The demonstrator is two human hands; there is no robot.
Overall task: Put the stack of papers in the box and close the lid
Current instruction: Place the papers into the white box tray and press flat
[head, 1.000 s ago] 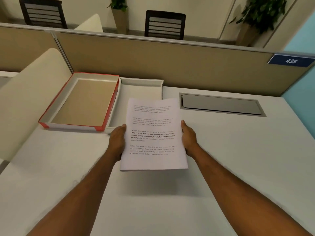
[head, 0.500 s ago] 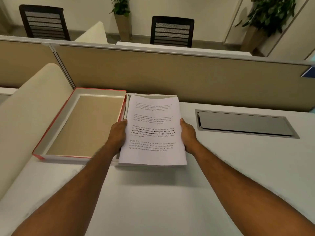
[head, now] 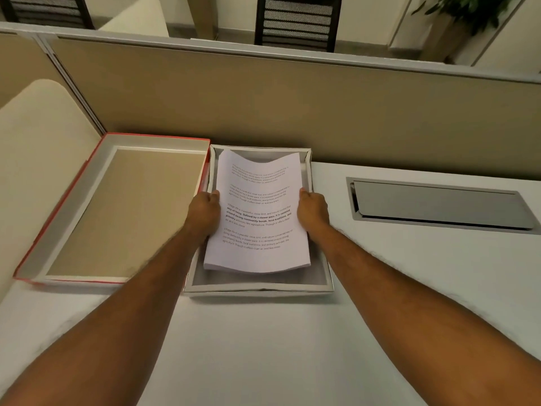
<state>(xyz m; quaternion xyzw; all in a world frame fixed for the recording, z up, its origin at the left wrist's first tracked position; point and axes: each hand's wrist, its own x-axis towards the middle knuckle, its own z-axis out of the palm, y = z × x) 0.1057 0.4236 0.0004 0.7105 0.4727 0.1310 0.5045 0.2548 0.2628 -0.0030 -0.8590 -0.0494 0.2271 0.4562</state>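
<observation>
A stack of printed white papers (head: 259,212) hangs over the open white box (head: 257,288), its middle sagging between my hands. My left hand (head: 205,210) grips the stack's left edge and my right hand (head: 312,209) grips its right edge. The box stands on the white desk against the beige partition. Its lid (head: 58,230), red outside and brown inside, lies upside down right beside the box on the left.
A grey metal cable hatch (head: 439,203) is set into the desk (head: 263,347) to the right of the box. The beige partition (head: 263,106) runs along the back. A cream curved panel (head: 38,159) rises at the left. Chairs and a plant stand behind the partition.
Both hands have carried the paper stack forward, from above the desk to over the open box, and lowered it into the box's opening. The stack now sags in the middle.
</observation>
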